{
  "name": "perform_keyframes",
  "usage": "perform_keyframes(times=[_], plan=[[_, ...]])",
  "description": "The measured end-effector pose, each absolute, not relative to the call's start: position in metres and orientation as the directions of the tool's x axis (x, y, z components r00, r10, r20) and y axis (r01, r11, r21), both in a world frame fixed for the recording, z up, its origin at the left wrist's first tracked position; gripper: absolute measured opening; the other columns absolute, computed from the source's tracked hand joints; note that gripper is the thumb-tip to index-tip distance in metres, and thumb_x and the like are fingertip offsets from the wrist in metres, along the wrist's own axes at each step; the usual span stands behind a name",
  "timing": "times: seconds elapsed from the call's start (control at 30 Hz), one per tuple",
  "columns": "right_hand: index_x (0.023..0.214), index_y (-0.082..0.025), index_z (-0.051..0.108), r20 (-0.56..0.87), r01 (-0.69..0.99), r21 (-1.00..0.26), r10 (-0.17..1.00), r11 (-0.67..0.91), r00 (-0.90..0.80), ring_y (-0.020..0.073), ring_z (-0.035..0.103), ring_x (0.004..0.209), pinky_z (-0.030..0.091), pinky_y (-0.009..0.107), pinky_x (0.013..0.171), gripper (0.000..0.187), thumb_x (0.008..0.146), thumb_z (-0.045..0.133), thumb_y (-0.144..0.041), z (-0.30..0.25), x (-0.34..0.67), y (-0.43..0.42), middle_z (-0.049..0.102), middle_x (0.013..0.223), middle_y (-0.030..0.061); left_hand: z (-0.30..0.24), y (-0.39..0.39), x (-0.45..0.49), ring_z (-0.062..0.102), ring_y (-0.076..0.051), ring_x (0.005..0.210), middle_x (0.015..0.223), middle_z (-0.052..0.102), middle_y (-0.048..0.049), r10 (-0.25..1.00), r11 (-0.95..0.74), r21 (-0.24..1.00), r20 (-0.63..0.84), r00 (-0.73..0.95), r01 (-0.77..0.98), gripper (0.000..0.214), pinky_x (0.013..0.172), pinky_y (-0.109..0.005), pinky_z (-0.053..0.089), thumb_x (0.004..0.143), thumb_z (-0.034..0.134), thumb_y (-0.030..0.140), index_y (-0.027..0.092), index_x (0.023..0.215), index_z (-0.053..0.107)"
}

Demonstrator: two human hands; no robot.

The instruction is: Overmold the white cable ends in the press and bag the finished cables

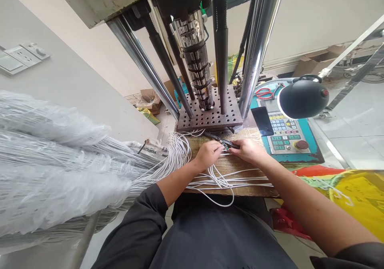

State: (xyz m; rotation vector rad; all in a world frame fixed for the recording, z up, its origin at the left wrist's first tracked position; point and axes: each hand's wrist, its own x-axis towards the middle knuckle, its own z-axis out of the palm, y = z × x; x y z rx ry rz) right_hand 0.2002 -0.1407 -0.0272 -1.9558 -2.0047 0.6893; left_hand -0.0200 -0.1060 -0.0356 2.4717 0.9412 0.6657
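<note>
My left hand [208,154] and my right hand [247,150] meet over a wooden board [240,165] in front of a vertical press machine. Both have their fingers pinched together around the ends of thin white cables [223,181] and a small dark part [225,142] lying between them on the board. What each fingertip grips is too small to make out. More white cables loop across the board and hang over its near edge toward my lap.
A perforated metal plate [210,115] carries the machine's steel columns and central barrel [196,57]. A big bundle of white cables [54,169] lies to the left. A control panel [285,135] with a red button, a black lamp head [303,97] and yellow sacks [357,193] sit to the right.
</note>
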Motion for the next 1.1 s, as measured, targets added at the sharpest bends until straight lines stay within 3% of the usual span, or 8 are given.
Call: perform_keyframes(times=[0.07, 0.17, 0.43, 0.53, 0.73, 0.9, 1.1], plan=[[0.114, -0.029, 0.076, -0.146, 0.870, -0.492, 0.988, -0.025, -0.054, 0.0280, 0.072, 0.090, 0.051, 0.033, 0.074, 0.046, 0.082, 0.062, -0.059, -0.028, 0.200, -0.141, 0.079, 0.095, 0.0081, -0.034, -0.101, -0.022, 0.061, -0.015, 0.075, 0.083, 0.070, -0.0050, 0.793, -0.565, 0.595, 0.200, 0.576, 0.571, 0.036, 0.072, -0.026, 0.047, 0.101, 0.047, 0.035, 0.015, 0.083, 0.071], [0.113, -0.028, 0.076, -0.137, 0.873, -0.487, 0.989, -0.025, -0.048, 0.0284, 0.072, 0.092, 0.051, 0.033, 0.075, 0.047, 0.082, 0.062, -0.060, -0.029, 0.200, -0.141, 0.079, 0.096, 0.0082, -0.032, -0.095, -0.025, 0.059, -0.016, 0.074, 0.075, 0.068, -0.0041, 0.797, -0.536, 0.540, 0.072, 0.599, 0.648, 0.035, 0.073, -0.027, 0.044, 0.098, 0.052, 0.033, 0.016, 0.073, 0.069], [0.114, -0.027, 0.076, -0.123, 0.874, -0.485, 0.991, -0.013, -0.054, 0.0293, 0.072, 0.095, 0.052, 0.034, 0.079, 0.048, 0.082, 0.062, -0.059, -0.030, 0.199, -0.141, 0.078, 0.100, 0.0091, -0.037, -0.090, -0.024, 0.061, -0.019, 0.084, 0.088, 0.071, -0.0061, 0.774, -0.530, 0.496, -0.050, 0.632, 0.688, 0.030, 0.081, -0.028, 0.045, 0.097, 0.050, 0.032, 0.018, 0.083, 0.073], [0.114, -0.026, 0.076, -0.125, 0.881, -0.473, 0.991, -0.017, -0.047, 0.0292, 0.072, 0.095, 0.052, 0.034, 0.078, 0.048, 0.083, 0.061, -0.060, -0.030, 0.198, -0.141, 0.078, 0.100, 0.0094, -0.033, -0.086, -0.023, 0.060, -0.018, 0.081, 0.087, 0.071, -0.0055, 0.766, -0.497, 0.533, -0.101, 0.634, 0.685, 0.031, 0.075, -0.027, 0.044, 0.096, 0.051, 0.035, 0.018, 0.084, 0.073], [0.114, -0.027, 0.076, -0.134, 0.884, -0.468, 0.989, -0.012, -0.057, 0.0275, 0.072, 0.091, 0.051, 0.032, 0.075, 0.048, 0.083, 0.061, -0.060, -0.029, 0.198, -0.140, 0.079, 0.097, 0.0086, -0.029, -0.075, -0.023, 0.049, -0.014, 0.061, 0.066, 0.062, -0.0007, 0.769, -0.364, 0.601, -0.238, 0.594, 0.712, 0.038, 0.059, -0.026, 0.034, 0.090, 0.055, 0.046, 0.016, 0.075, 0.071], [0.117, -0.027, 0.075, -0.140, 0.890, -0.456, 0.989, -0.021, -0.048, 0.0277, 0.072, 0.090, 0.051, 0.033, 0.075, 0.050, 0.083, 0.061, -0.060, -0.031, 0.199, -0.140, 0.079, 0.098, 0.0085, -0.039, -0.066, -0.022, 0.045, -0.012, 0.057, 0.057, 0.055, 0.0023, 0.780, -0.298, 0.639, -0.266, 0.567, 0.710, 0.034, 0.057, -0.026, 0.031, 0.083, 0.061, 0.045, 0.015, 0.068, 0.069], [0.118, -0.026, 0.075, -0.134, 0.881, -0.473, 0.989, -0.015, -0.055, 0.0281, 0.072, 0.094, 0.051, 0.033, 0.078, 0.051, 0.083, 0.061, -0.060, -0.032, 0.199, -0.141, 0.078, 0.102, 0.0093, -0.040, -0.073, -0.024, 0.048, -0.013, 0.060, 0.063, 0.060, 0.0009, 0.796, -0.326, 0.642, -0.209, 0.568, 0.694, 0.039, 0.057, -0.026, 0.031, 0.086, 0.058, 0.049, 0.015, 0.074, 0.071]])
